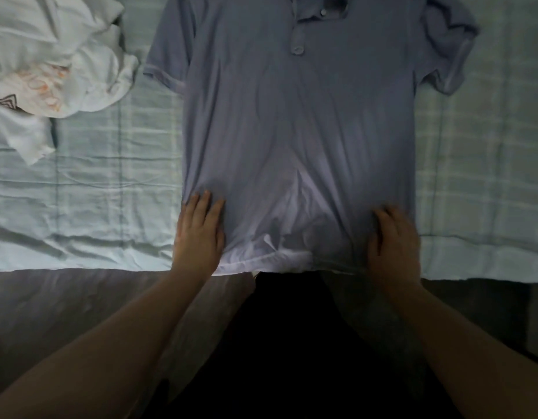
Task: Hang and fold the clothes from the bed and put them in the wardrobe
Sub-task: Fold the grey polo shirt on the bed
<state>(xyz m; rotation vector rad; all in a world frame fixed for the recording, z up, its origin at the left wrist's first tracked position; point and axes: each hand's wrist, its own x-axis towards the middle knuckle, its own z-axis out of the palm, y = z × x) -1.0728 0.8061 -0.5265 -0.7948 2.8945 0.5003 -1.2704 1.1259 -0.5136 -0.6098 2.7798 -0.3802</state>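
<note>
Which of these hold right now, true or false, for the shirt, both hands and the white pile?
1. The pale blue short-sleeved polo shirt lies front up on the light checked bedsheet. True.
2. Its collar is nearest the person. False: the hem is nearest and the collar lies at the far end.
3. The left hand rests on the shirt's lower part, fingers straight. True.
4. The crumpled white clothes lie on top of the shirt. False: they lie beside it, at far left in view.
5. The right hand is lifted off the bed. False: it rests on the shirt near the hem.

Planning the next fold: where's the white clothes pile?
The white clothes pile lies upper left in the head view, on the bed beside the polo shirt.
</note>
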